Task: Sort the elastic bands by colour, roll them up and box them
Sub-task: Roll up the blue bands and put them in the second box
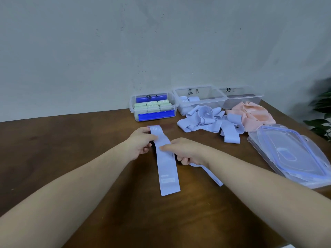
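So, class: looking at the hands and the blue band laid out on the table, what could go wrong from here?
The flat blue band is held only at its far end by the left hand and right hand, so the roll may start crooked. A second blue strip under the right wrist might get caught in. The loose blue pile touches the pink pile; colours could mix.

plant [320, 111] cut by right edge, lids [293, 154] partly cropped

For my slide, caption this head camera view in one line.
Both hands, left and right, flatten a blue elastic band on the table before rolling.
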### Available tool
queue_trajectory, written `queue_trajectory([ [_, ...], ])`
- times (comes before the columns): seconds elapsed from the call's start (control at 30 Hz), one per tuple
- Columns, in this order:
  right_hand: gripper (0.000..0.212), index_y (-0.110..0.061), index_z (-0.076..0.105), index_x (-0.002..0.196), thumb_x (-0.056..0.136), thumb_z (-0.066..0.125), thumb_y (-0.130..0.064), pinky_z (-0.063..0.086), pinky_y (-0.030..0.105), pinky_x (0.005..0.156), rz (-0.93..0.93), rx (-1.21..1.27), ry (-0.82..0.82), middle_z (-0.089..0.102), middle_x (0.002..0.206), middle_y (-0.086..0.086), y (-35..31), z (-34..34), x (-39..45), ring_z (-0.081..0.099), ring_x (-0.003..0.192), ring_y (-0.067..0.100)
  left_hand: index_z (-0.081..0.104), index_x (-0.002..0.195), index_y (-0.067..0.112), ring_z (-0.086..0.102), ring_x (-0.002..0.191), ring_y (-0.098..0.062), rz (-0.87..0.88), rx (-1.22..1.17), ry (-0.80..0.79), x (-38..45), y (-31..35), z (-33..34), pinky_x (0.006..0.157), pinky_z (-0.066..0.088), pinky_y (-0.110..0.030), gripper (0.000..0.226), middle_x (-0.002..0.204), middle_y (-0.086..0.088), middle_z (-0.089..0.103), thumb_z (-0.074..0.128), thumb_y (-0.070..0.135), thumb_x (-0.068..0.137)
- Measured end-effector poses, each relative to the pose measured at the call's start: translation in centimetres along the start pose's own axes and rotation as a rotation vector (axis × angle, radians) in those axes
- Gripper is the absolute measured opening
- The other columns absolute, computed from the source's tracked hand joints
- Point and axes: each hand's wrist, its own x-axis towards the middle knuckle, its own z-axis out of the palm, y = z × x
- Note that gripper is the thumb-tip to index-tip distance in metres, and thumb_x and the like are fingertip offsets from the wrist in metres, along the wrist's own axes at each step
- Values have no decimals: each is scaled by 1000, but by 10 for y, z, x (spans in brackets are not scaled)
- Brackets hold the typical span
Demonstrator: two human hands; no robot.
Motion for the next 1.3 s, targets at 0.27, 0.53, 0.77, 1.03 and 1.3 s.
queue_trajectory([
  [0.27, 54, -27, 44, 141, 94, 66, -40, 47, 21, 51, -130, -532, 125, 60, 103, -4, 9, 6, -8, 55, 65, 12, 46, 143, 24, 65, 96, -17, 113, 108, 61, 0, -8, -1, 79, 59, -29, 57, 115, 1, 55, 68, 13, 92],
  [0.53, 38, -34, 57, 136, 97, 60, -34, 49, 24, 77, -490, -564, 181, 56, 89, -10, 51, 13, -34, 58, 82, 8, 67, 104, 31, 60, 85, -5, 530, 545, -106, -56, -53, -6, 73, 44, -14, 12, 105, 9, 63, 66, 25, 93],
  [0.77, 38, -40, 63, 130, 93, 62, -50, 42, 13, 74, -719, -650, 127, 53, 110, -21, 91, 15, -71, 55, 88, -1, 70, 107, 37, 54, 105, -2, 752, 662, -176, -108, -98, -7, 90, 42, -16, 25, 110, 25, 56, 72, 47, 84],
  [1.03, 25, -34, 73, 114, 94, 59, -41, 48, 21, 72, -903, -594, 250, 51, 105, -20, 116, 34, -83, 57, 86, 7, 74, 104, 31, 55, 90, -4, 985, 958, -9, -125, -120, 4, 77, 52, -32, 43, 104, 20, 63, 41, 55, 90],
  [1.3, 16, -27, 76, 106, 93, 68, -30, 47, 22, 74, -941, -622, 400, 54, 100, -19, 125, 47, -89, 47, 90, 5, 74, 96, 27, 55, 79, -3, 1099, 940, 64, -138, -128, 10, 69, 53, -24, 32, 94, 16, 65, 45, 39, 92],
])
